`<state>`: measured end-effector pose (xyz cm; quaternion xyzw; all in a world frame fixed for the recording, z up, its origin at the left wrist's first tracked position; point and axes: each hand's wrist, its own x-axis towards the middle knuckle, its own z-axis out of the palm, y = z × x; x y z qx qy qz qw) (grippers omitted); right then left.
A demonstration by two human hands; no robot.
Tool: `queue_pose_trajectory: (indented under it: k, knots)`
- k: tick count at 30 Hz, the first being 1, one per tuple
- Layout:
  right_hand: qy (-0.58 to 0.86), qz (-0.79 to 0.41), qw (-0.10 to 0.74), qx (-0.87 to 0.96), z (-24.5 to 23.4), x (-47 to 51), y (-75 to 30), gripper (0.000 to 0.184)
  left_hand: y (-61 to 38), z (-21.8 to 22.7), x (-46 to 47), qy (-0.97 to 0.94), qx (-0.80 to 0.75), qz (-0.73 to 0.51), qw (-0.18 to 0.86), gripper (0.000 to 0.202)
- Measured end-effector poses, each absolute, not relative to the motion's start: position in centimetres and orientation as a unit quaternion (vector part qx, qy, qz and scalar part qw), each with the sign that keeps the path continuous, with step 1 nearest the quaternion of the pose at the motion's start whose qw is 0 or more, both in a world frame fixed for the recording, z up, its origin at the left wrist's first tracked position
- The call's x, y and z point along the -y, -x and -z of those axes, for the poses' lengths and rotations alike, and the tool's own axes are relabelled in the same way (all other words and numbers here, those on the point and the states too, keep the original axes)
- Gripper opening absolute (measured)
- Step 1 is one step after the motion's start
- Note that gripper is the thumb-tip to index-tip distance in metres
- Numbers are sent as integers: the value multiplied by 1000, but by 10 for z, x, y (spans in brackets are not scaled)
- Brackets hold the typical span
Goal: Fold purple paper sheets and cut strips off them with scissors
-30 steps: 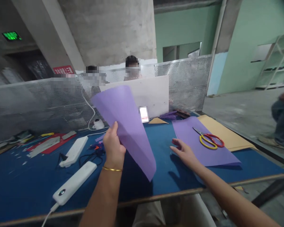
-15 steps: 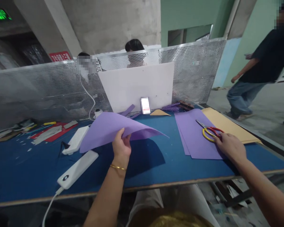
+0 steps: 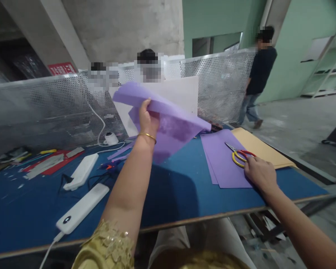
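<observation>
My left hand (image 3: pixel 149 118) is closed on a large purple sheet of paper (image 3: pixel 168 106), pinching it with the thumb on top. The sheet is lifted above the table, bent, and covers part of a white board behind it. On the right, my right hand (image 3: pixel 260 172) has its fingers closed round the red handle of the scissors (image 3: pixel 240 155), whose handles are red and yellow. The scissors lie over a small stack of purple paper (image 3: pixel 218 168), blades pointing away and to the left. Yellow-orange paper (image 3: pixel 257 145) lies partly under that stack.
On the blue table (image 3: pixel 168 198), a white power strip (image 3: pixel 82 172) and a white power bank (image 3: pixel 84 209) with cables lie at left. Red and grey scraps (image 3: pixel 50 162) are farther left. A perforated metal screen (image 3: pixel 221 86) stands behind; people are beyond it.
My left hand has moved up and away, raising the purple sheet off the table area near the power strip. My right hand stays on the scissors. A person at right has walked farther off.
</observation>
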<state>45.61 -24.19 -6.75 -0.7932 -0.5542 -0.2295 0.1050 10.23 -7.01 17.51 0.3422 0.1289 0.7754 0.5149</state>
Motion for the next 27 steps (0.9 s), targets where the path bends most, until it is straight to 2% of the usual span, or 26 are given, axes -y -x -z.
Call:
queue_pose_trajectory:
  k: [4,9,14,21,24,27]
  knots:
    - [801,223,101,546,66,244,-454,29,-89,-145,109,-341,-110,-770,528,16]
    - [817,192,96,535,63,241,-456,34,-65,-67,166,-205,-350,-725,557,12]
    - [826,97,64,552,52,216,-474,31,-40,-10,211,-133,-437,-710,536,4]
    - [835,-25,63,546,32,178,-495,31,-23,3,252,-95,-464,-747,466,8]
    - [828,-33,115,548,27,183,-496,35,-23,5,256,-82,-471,-736,479,7]
    - [804,-37,203,558,26,202,-490,45,-21,8,256,-71,-476,-728,488,6]
